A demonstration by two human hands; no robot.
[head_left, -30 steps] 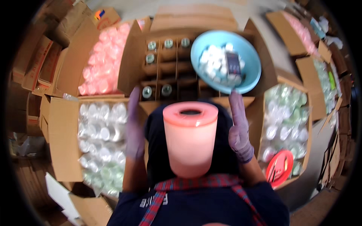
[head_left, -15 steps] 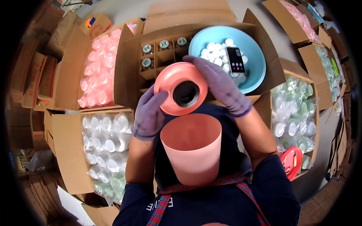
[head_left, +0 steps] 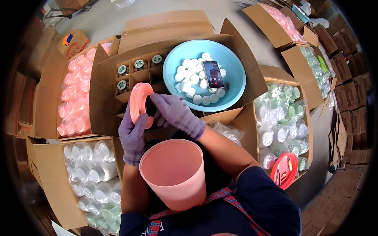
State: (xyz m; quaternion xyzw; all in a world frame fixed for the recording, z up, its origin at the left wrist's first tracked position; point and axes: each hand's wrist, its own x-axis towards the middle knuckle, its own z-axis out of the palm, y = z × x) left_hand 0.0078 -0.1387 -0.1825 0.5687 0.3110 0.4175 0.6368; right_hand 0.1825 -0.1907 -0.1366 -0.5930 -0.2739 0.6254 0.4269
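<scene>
A round pink lid [head_left: 138,103] with ridged edges stands nearly on edge in front of me. My left hand [head_left: 132,135], in a purple-grey glove, grips its left side and lower rim, with the thumb across the near face. At its centre sticks out a short black round piece [head_left: 149,105]. My gloved right hand [head_left: 175,114] has its fingers closed on that piece from the right; some fingertips are hidden behind it. Right below both hands, against my lap, stands a pink tapered bucket [head_left: 177,194], open at the top, with nothing visible inside.
Ahead, a divided carton [head_left: 104,84] holds several jars with patterned lids [head_left: 138,63]. A blue basin [head_left: 236,88] with white caps [head_left: 195,79] and a phone [head_left: 213,74] rests on it. Cartons of bagged pink [head_left: 76,98], white [head_left: 103,173] and green cups [head_left: 291,112] surround me; a red tray [head_left: 290,179] sits right.
The pink lid has turned from facing up to nearly on edge. My right hand has left its far rim and closed on the black centre piece. The whole view has shifted.
</scene>
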